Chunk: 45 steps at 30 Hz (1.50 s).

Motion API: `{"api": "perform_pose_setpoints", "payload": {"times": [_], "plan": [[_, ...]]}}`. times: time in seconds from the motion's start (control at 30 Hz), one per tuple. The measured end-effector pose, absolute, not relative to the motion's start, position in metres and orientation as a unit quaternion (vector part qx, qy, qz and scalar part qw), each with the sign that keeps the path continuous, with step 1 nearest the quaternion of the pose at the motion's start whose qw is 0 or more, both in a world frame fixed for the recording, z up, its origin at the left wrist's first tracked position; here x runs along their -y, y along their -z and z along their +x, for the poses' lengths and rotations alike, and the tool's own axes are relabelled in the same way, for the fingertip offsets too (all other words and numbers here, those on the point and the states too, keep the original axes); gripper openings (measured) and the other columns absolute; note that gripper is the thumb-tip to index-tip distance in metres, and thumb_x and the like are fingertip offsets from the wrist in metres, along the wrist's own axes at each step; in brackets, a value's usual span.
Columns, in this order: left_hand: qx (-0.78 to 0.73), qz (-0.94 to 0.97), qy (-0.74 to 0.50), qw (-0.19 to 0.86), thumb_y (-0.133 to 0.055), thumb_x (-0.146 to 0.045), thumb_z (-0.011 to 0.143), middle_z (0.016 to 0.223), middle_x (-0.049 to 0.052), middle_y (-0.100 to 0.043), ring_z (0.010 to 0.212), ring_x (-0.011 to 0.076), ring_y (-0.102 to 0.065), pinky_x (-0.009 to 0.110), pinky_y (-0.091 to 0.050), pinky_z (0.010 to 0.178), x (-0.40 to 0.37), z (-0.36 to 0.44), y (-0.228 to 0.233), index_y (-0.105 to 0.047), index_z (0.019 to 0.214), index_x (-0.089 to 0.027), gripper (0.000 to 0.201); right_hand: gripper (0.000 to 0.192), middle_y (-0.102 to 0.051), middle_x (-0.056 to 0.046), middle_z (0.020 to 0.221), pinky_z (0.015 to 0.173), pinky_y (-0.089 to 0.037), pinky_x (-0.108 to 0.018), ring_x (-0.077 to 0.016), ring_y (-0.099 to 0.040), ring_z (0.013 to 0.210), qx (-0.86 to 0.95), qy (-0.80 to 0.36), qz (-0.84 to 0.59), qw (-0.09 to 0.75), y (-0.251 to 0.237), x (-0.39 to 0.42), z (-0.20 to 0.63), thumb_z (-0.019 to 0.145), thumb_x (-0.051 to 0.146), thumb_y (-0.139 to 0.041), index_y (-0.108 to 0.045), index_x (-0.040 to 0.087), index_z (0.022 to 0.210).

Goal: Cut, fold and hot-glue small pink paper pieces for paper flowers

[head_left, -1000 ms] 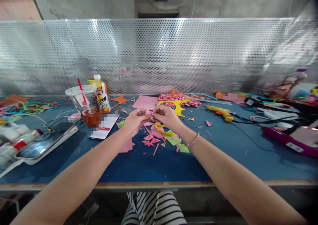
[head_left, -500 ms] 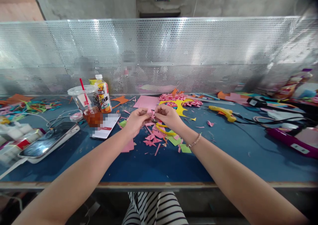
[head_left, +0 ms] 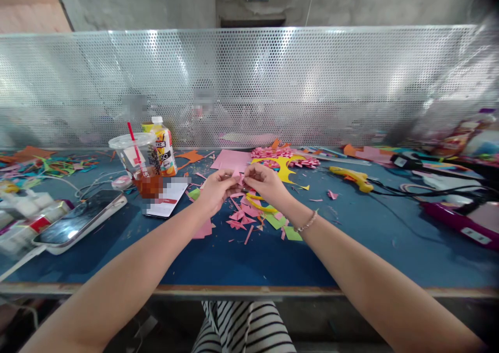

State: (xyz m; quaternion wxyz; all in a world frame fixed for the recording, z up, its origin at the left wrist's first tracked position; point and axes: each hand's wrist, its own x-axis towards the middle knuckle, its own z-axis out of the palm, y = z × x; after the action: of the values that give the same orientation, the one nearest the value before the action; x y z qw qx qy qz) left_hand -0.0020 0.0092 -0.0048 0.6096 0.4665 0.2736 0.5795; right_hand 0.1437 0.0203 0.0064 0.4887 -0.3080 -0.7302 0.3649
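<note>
Above the middle of the table, my left hand [head_left: 217, 187] pinches a small piece of pink paper [head_left: 240, 179] between thumb and fingers. My right hand [head_left: 265, 182] meets it from the other side, its fingertips closed on the same paper. The paper's shape is mostly hidden by the fingers. Just under my right hand show yellow handles [head_left: 262, 204], which look like those of scissors; whether the hand bears them or they lie on the table I cannot tell. Folded pink paper pieces [head_left: 239, 219] and green paper scraps [head_left: 292, 233] lie below the hands.
Left stand a plastic cup with a red straw [head_left: 142, 168] and a drink bottle [head_left: 166, 147], near two phones [head_left: 80, 218]. Beyond my hands lie pink sheets [head_left: 231, 159] and a cut yellow sheet [head_left: 286, 171]. A yellow glue gun [head_left: 353, 178] rests right, before a perforated metal screen [head_left: 331, 82].
The view has shifted slightly, so everything sits a little further right. My fingers have barely moved on the pink paper.
</note>
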Motion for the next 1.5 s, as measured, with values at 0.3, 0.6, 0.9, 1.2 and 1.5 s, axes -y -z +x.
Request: {"api": "perform_pose_setpoints", "payload": {"times": [0.3, 0.6, 0.9, 1.2, 1.5], "plan": [[-0.268, 0.470, -0.581, 0.608, -0.070, -0.016, 0.061, 0.062, 0.000, -0.061, 0.054, 0.0086, -0.059, 0.024, -0.048, 0.063, -0.009, -0.002, 0.005, -0.059, 0.072, -0.012, 0.016, 0.003, -0.051, 0.003, 0.062, 0.054, -0.042, -0.023, -0.0092, -0.050, 0.055, 0.752, -0.311, -0.318, 0.486, -0.007, -0.020, 0.146, 0.069, 0.017, -0.053, -0.051, 0.017, 0.071], [-0.277, 0.422, -0.590, 0.630, -0.068, -0.009, 0.060, 0.059, 0.000, -0.062, 0.053, 0.0082, -0.059, 0.021, -0.048, 0.061, -0.005, -0.001, 0.000, -0.057, 0.068, -0.012, 0.014, 0.006, -0.057, 0.000, 0.066, 0.059, -0.042, -0.025, -0.0110, -0.052, 0.060, 0.792, -0.171, -0.332, 0.483, -0.009, -0.015, 0.146, 0.072, 0.017, -0.051, -0.056, 0.018, 0.074], [-0.282, 0.389, -0.592, 0.647, -0.066, -0.006, 0.059, 0.058, 0.000, -0.061, 0.050, 0.0083, -0.058, 0.021, -0.047, 0.056, -0.003, -0.001, -0.001, -0.053, 0.070, -0.013, 0.019, 0.007, -0.058, -0.001, 0.069, 0.060, -0.042, -0.025, -0.0114, -0.052, 0.061, 0.804, -0.127, -0.329, 0.479, -0.011, -0.012, 0.146, 0.072, 0.015, -0.050, -0.057, 0.018, 0.073], [-0.292, 0.385, -0.593, 0.644, -0.062, -0.004, 0.061, 0.057, 0.001, -0.061, 0.051, 0.0087, -0.058, 0.021, -0.046, 0.056, -0.001, 0.000, -0.006, -0.051, 0.068, -0.013, 0.017, 0.013, -0.060, -0.002, 0.072, 0.062, -0.042, -0.025, -0.0126, -0.054, 0.067, 0.820, -0.080, -0.318, 0.469, -0.010, -0.012, 0.145, 0.074, 0.014, -0.047, -0.059, 0.018, 0.077], [-0.267, 0.383, -0.600, 0.649, -0.064, -0.004, 0.060, 0.060, 0.000, -0.060, 0.055, 0.0079, -0.058, 0.022, -0.045, 0.061, -0.002, -0.002, -0.006, -0.052, 0.066, -0.013, 0.016, 0.011, -0.062, -0.002, 0.072, 0.062, -0.043, -0.027, -0.0131, -0.055, 0.065, 0.807, -0.073, -0.342, 0.476, -0.012, -0.010, 0.145, 0.075, 0.018, -0.050, -0.061, 0.019, 0.078]]}}
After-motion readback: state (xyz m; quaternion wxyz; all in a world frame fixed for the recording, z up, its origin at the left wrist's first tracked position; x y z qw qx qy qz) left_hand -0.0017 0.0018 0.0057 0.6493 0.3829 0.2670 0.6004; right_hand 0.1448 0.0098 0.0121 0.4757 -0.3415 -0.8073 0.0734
